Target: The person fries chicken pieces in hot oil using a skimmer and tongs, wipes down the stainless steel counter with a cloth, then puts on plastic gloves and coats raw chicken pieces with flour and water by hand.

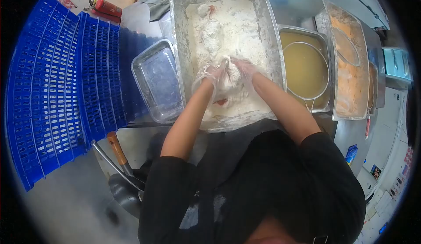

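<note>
Below, a metal table (293, 3) carries the floury tray (180, 38), blue crates (100, 71) leftward.

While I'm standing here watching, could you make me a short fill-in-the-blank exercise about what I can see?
1. The left hand and right hand both wear see-through ____.
2. The crates are coloured ____.
3. In the picture, the yellowish liquid stands to the ____ of the powder tray.
4. The fire extinguisher has a body coloured ____.

Missing words: gloves; blue; right; red.
</note>
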Available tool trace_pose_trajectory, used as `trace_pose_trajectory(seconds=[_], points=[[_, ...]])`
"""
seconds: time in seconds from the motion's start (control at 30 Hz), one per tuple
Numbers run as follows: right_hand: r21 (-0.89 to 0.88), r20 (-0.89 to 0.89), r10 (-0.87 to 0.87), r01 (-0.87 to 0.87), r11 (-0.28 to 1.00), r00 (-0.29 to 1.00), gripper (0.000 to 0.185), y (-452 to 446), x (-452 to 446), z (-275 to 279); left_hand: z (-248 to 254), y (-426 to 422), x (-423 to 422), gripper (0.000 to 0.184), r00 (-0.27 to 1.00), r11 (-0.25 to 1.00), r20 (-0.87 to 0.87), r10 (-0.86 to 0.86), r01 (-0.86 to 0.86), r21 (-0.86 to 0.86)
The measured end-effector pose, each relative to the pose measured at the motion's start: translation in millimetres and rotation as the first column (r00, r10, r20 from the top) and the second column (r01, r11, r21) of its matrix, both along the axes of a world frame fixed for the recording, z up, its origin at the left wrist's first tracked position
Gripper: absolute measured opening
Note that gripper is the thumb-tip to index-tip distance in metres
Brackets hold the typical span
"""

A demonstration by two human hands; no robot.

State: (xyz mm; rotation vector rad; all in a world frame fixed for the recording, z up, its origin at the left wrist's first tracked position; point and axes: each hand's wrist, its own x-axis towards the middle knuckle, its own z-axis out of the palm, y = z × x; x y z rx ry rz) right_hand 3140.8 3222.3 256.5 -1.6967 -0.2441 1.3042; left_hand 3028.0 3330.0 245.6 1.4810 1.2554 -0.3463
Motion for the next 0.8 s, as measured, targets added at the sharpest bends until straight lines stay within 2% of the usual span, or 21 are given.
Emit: trace_pose_trajectory(seconds=[0.03,0.1,0.13,0.17,0.2,0.23,0.27,0.3,0.33,0.37,0.4,0.43,0.47,0.5,0.53,0.57,0.6,0.67,0.7,0.77,0.8], points=[[-0.003,-0.006,-0.002,0.002,1.000,1.000,0.066,1,0,18,21,-5,0,0.076,1.000,1.000,-0.006,-0.002,0.002,-0.003],[-0.246,-0.065,0.075,-0.089,0.965,0.995,0.062,6,3,70,69,-22,-3,0.074,0.947,0.944,0.118,0.298,-0.275,-0.183],[-0.261,-0.028,0.141,-0.144,0.955,0.990,0.062,6,5,84,82,-25,-8,0.074,0.948,0.944,0.109,0.297,-0.275,-0.184],[-0.261,-0.033,0.142,-0.145,0.954,0.989,0.062,4,4,82,93,-25,-13,0.074,0.931,0.935,0.210,0.297,-0.239,-0.262],[-0.177,0.008,0.183,-0.179,0.968,0.983,0.063,2,6,80,99,-25,-16,0.074,0.901,0.922,0.310,0.302,-0.194,-0.334],[-0.093,0.052,0.220,-0.215,0.972,0.974,0.064,0,6,79,98,-26,-16,0.074,0.902,0.923,0.310,0.302,-0.195,-0.332],[-0.091,0.051,0.221,-0.216,0.972,0.974,0.064,0,4,87,96,-28,-15,0.066,0.858,0.935,0.426,0.286,-0.154,-0.319],[-0.148,0.115,0.357,-0.339,0.929,0.927,0.064,-1,3,94,93,-29,-14,0.058,0.801,0.947,0.535,0.267,-0.116,-0.300],[-0.212,0.172,0.487,-0.450,0.867,0.857,0.065,-2,3,103,86,-28,-10,0.058,0.801,0.948,0.536,0.267,-0.119,-0.295],[-0.283,0.221,0.606,-0.544,0.790,0.764,0.065,-3,2,108,80,-25,-5,0.054,0.827,0.926,0.445,0.344,-0.220,-0.308],[-0.282,0.221,0.606,-0.544,0.790,0.765,0.065,-8,-3,110,73,-25,-3,0.050,0.838,0.895,0.347,0.420,-0.318,-0.313],[-0.267,0.402,0.578,-0.513,0.816,0.710,0.063,-16,-11,112,67,-27,-4,0.050,0.840,0.895,0.346,0.419,-0.318,-0.313],[-0.245,0.569,0.528,-0.483,0.841,0.631,0.061,-22,-16,113,67,-29,-4,0.048,0.762,0.867,0.428,0.486,-0.358,-0.348],[-0.243,0.570,0.525,-0.481,0.842,0.632,0.061,-26,-20,105,69,-30,-3,0.045,0.670,0.835,0.503,0.547,-0.391,-0.387],[-0.144,0.657,0.402,-0.418,0.897,0.638,0.062,-32,-25,89,71,-30,-2,0.045,0.672,0.837,0.503,0.544,-0.389,-0.385],[-0.035,0.726,0.267,-0.354,0.935,0.633,0.063,-35,-31,90,75,-31,1,0.047,0.599,0.739,0.456,0.658,-0.397,-0.545],[-0.030,0.727,0.261,-0.350,0.936,0.635,0.063,-37,-33,92,79,-30,3,0.049,0.524,0.619,0.390,0.757,-0.385,-0.685],[0.052,0.849,0.203,-0.458,0.887,0.488,0.081,-41,-35,101,79,-30,3,0.047,0.496,0.592,0.386,0.778,-0.373,-0.714],[0.054,0.849,0.197,-0.451,0.891,0.490,0.081,-44,-31,97,79,-29,4,0.045,0.463,0.561,0.379,0.802,-0.361,-0.745],[-0.036,0.950,0.209,-0.587,0.809,0.230,0.077,-51,-21,90,83,-26,3,0.042,0.508,0.595,0.379,0.773,-0.376,-0.710],[-0.035,0.949,0.210,-0.583,0.812,0.235,0.077,-51,-20,91,86,-26,2,0.040,0.546,0.623,0.373,0.750,-0.394,-0.675]])
